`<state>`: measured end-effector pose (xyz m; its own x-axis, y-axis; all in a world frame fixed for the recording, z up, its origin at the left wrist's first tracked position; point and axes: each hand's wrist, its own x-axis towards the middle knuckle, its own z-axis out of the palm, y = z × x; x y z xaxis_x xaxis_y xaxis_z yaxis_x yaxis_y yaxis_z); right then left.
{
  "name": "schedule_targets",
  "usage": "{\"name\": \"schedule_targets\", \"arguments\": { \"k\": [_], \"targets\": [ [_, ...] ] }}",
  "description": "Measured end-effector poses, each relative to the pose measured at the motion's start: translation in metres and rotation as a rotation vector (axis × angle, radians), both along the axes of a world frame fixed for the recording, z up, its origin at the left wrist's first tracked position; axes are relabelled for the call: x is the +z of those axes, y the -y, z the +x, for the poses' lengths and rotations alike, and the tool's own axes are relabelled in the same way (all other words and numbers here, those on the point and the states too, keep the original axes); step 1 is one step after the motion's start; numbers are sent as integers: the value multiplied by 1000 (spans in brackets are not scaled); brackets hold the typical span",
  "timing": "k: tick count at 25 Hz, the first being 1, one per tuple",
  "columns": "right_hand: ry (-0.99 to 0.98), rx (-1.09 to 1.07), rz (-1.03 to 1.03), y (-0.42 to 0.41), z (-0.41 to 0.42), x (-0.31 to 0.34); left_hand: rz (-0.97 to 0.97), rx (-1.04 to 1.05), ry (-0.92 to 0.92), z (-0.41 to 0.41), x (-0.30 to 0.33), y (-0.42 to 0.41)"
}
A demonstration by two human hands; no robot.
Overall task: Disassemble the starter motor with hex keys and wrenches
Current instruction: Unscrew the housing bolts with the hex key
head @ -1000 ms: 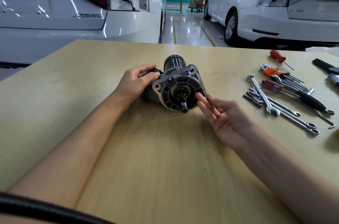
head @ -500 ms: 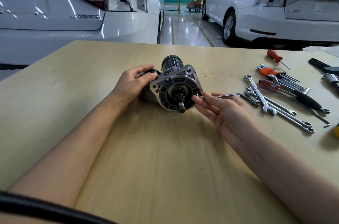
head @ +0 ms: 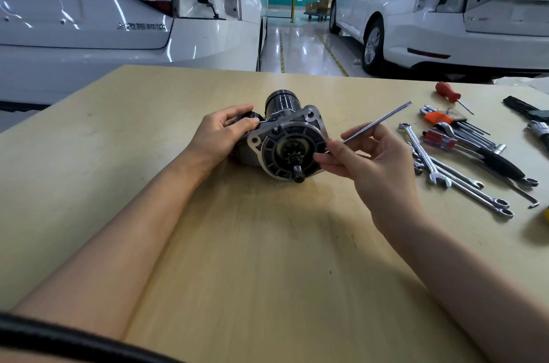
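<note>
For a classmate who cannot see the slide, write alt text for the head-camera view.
On a wooden table, a person's left hand grips a starter motor while the right hand pinches a long thin metal rod beside its front housing. Wrenches and screwdrivers lie to the right; two white cars stand behind.

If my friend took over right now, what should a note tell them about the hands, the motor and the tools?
Left hand: grips the rear of the starter motor, steadying it on the table.
Right hand: pinches a long thin rod beside the motor's front flange, its far end raised toward the tools. Whether it is a bolt or a hex key, I cannot tell.
Tools: wrenches, hex keys and a red screwdriver lie to the right.
Done: the motor looks whole apart from that rod.
Left: probably most of the disassembly.
</note>
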<state>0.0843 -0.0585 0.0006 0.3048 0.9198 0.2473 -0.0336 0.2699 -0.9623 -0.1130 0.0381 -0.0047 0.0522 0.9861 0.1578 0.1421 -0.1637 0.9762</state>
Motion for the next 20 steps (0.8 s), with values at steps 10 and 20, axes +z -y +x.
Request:
{"name": "schedule_targets", "arguments": {
  "k": [10, 20],
  "targets": [
    [1202, -115, 577, -13, -5, -15, -3, -13, 17, -1, -3, -5],
    [881, -83, 435, -6, -5, -9, 4, -1, 14, 2, -2, -1]
  ]
}}
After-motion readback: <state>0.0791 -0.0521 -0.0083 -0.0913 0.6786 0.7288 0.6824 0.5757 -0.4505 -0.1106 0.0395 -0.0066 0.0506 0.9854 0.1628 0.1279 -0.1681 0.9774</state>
